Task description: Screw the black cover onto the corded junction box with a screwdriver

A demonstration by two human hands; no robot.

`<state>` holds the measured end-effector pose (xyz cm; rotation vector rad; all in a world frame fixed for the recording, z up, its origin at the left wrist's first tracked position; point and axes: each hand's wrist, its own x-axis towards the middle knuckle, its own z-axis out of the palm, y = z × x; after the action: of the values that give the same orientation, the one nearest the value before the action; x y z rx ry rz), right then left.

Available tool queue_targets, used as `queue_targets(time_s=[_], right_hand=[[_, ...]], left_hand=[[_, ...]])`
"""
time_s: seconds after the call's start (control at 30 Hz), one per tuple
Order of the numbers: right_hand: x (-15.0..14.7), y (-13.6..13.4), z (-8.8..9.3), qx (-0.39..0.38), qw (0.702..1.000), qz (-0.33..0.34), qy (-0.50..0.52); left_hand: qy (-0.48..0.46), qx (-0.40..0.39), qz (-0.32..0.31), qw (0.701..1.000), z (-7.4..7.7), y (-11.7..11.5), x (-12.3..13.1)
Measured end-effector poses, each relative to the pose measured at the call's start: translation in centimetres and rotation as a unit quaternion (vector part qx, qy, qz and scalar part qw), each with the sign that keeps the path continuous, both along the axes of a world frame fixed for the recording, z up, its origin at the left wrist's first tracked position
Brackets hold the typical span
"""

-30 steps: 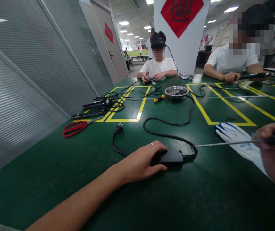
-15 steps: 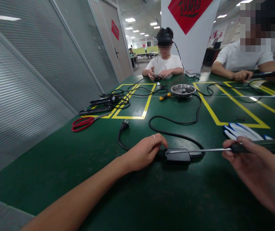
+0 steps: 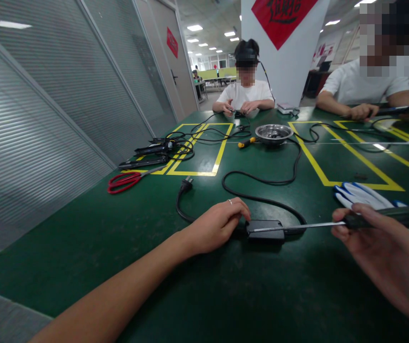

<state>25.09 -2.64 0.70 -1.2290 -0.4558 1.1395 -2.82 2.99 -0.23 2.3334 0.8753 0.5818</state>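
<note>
One black power adapter [image 3: 265,229] lies near the middle of the green table [image 3: 83,247]. The left hand [image 3: 215,226], fingers together, clamps over its left end. The right hand [image 3: 379,247], fingers curled round the handle, rests the screwdriver [image 3: 304,226] shaft on its top. A white glove [image 3: 362,195] lies just beyond the right hand.

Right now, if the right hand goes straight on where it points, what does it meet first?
Probably the black adapter: the screwdriver in the right hand seems to touch it.

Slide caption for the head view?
Left hand steadies a black power adapter on the green table while the right hand holds a long screwdriver across it.
</note>
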Motion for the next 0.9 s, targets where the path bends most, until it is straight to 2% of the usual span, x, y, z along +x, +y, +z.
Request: queue_targets(time_s=[0.23,0.37,0.63,0.7,0.77,0.9], right_hand=[[0.0,0.1,0.0,-0.001,1.000,0.020,0.012],[-0.1,0.1,0.0,0.001,1.000,0.027,0.015],[0.9,0.7,0.6,0.012,0.999,-0.032,0.037],[1.3,0.9,1.0,0.019,0.998,-0.052,0.029],[1.8,1.1,1.3,0.047,0.996,-0.069,0.003],[2.8,1.4,1.5,0.167,0.978,-0.093,-0.085]], left_hand=[[0.006,-0.038,-0.040,0.998,0.9,-0.4,-0.1],[0.011,-0.039,-0.039,0.998,0.9,-0.4,-0.1],[0.023,-0.062,-0.021,0.998,0.5,-0.2,-0.6],[0.015,-0.044,-0.008,0.999,0.6,-0.4,-0.6],[0.007,0.010,-0.001,1.000,0.7,-0.7,-0.4],[0.040,0.101,-0.033,0.994,0.4,-1.5,1.0]])
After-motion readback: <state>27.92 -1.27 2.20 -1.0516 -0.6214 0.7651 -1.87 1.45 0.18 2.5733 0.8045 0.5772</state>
